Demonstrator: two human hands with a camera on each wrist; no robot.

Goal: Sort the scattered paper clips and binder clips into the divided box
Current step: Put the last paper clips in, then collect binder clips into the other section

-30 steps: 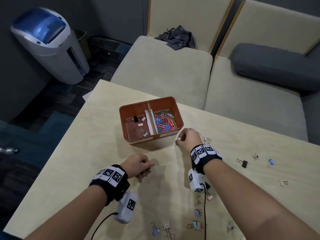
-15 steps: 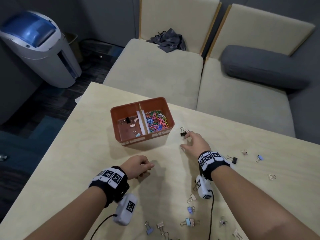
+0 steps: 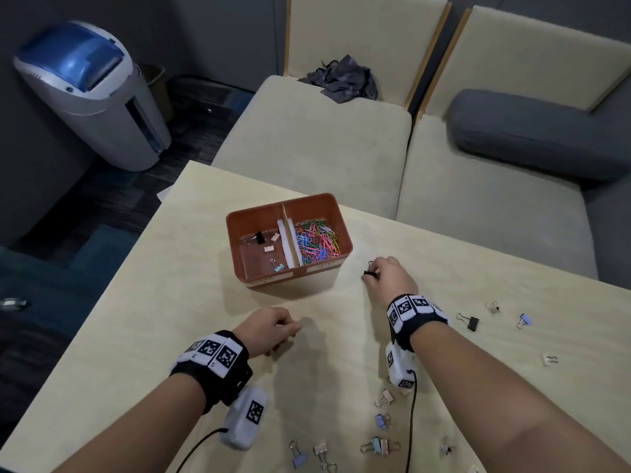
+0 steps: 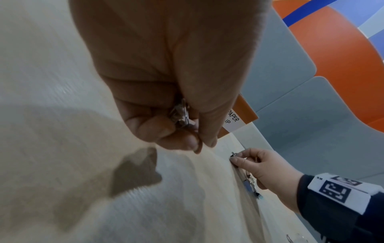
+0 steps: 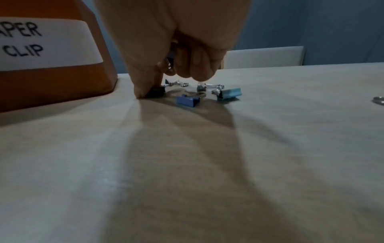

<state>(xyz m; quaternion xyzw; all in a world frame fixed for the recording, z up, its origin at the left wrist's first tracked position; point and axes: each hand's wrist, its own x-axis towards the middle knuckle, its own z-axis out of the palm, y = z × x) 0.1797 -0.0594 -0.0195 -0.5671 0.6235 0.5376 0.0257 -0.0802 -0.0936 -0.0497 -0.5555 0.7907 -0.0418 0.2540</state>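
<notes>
1. The black binder clip [image 3: 369, 273] lies on the table [image 3: 191, 268], just right of the divided box [image 3: 345, 230] near its paper-clip side. It is likely light, stiff and springy; the painted body may slip, so the body's flat sides or the wire handles look like the surest hold.
2. Its wire handles seem to point away from the person, the long axis running that way too, though the fingers hide much of it.
3. The right hand [image 3: 392, 278] pinches this clip, thumb tip on the table beside the body.
4. The left hand [image 3: 269, 331] is curled round a small metal clip [image 4: 182, 115], held above the table.
5. More binder clips [image 3: 380, 445] lie scattered along the near edge.
</notes>
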